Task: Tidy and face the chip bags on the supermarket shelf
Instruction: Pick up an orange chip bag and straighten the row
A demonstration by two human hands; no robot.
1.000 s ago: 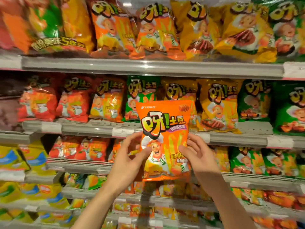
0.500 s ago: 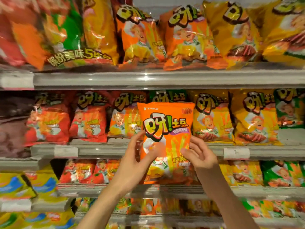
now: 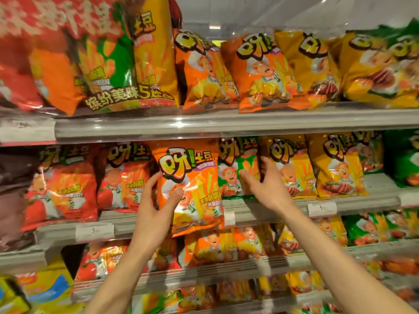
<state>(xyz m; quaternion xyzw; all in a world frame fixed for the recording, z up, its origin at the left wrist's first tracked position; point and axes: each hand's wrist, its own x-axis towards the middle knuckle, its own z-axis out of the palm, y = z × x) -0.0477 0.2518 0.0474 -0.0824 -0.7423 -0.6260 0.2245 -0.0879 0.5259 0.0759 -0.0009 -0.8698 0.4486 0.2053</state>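
While my left hand (image 3: 156, 207) pinches the orange bag (image 3: 190, 189) at its nine o'clock edge, low against the middle shelf (image 3: 272, 211), my right hand (image 3: 265, 186) spreads empty at three o'clock, parting neighbours. One-handed, it could slip or topple them.

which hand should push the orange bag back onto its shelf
Left, probably. The left hand grips the orange chip bag by its left edge, thumb across the front, in front of the middle shelf. The right hand is off it, open, touching the green bag beside.
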